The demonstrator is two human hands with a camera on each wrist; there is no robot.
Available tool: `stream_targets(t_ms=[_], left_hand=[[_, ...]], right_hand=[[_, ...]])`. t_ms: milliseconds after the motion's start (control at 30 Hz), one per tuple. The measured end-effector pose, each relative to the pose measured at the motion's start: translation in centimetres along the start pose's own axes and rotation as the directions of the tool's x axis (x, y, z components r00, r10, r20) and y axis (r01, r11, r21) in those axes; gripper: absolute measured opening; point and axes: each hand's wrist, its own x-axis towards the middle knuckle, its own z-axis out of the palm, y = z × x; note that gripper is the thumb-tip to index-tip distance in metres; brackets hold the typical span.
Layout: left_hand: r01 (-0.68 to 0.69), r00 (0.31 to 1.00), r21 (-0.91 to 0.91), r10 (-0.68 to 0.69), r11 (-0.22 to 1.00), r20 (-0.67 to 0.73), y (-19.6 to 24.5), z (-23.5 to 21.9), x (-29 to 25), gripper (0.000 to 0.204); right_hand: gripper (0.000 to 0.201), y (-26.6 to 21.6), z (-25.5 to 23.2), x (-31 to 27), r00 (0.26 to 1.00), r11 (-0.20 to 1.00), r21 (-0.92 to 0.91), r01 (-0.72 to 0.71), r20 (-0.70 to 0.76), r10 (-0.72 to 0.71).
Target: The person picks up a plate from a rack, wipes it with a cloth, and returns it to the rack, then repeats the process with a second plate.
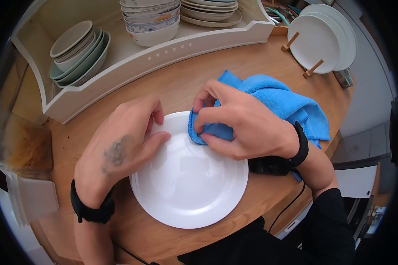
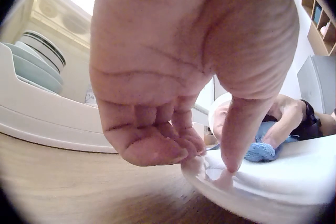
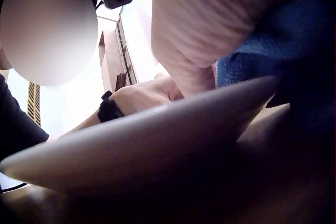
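A round white plate (image 1: 188, 190) lies face up on the wooden table in front of the person. At its upper left rim is the left hand (image 1: 124, 137), its thumb tip on the plate's upper surface and its curled fingers at the edge, as the left wrist view shows. The right hand (image 1: 239, 119) pinches a corner of a blue cloth (image 1: 274, 95) between thumb and fingers, over the plate's upper right rim. Most of the cloth spreads in folds behind that hand. In the right wrist view the plate's underside (image 3: 157, 145) shows, with the cloth (image 3: 257, 56) beside the palm.
Along the back stands a white rack (image 1: 163, 57) with stacked bowls (image 1: 150, 22) and plates. More white plates (image 1: 316, 42) stand upright in a wooden holder at the back right. A clear container (image 1: 28, 145) is at the left. A black cable (image 1: 287, 205) hangs by the table's front edge.
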Motion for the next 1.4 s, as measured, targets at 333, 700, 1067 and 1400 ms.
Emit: stream_targets(t_ms=[333, 700, 1067, 1400], left_hand=[[0.049, 0.999, 0.066, -0.049, 0.997, -0.005, 0.2, 0.2, -0.5, 0.031], [0.059, 0.998, 0.106, -0.061, 0.993, 0.025, 0.4, 0.2, -0.8, 0.03], [0.21, 0.975, 0.092, -0.216, 0.973, 0.056, 1.4, -0.2, -4.6, 0.034], [0.35, 0.935, -0.011, -0.349, 0.937, 0.062, 2.8, 0.7, -8.5, 0.04]], right_hand=[[0.018, -0.3, 0.7, 0.3, 0.988, 0.988, -0.074, -0.136, -0.078, 0.13], [0.013, -0.4, 0.7, 0.4, 0.994, 0.993, -0.048, -0.107, -0.036, 0.105], [0.006, -1.6, -2.6, 0.0, 0.959, 0.979, -0.115, -0.17, 0.208, 0.191], [0.012, -2.4, -0.8, 1.1, 0.965, 0.978, -0.14, -0.157, 0.187, 0.182]])
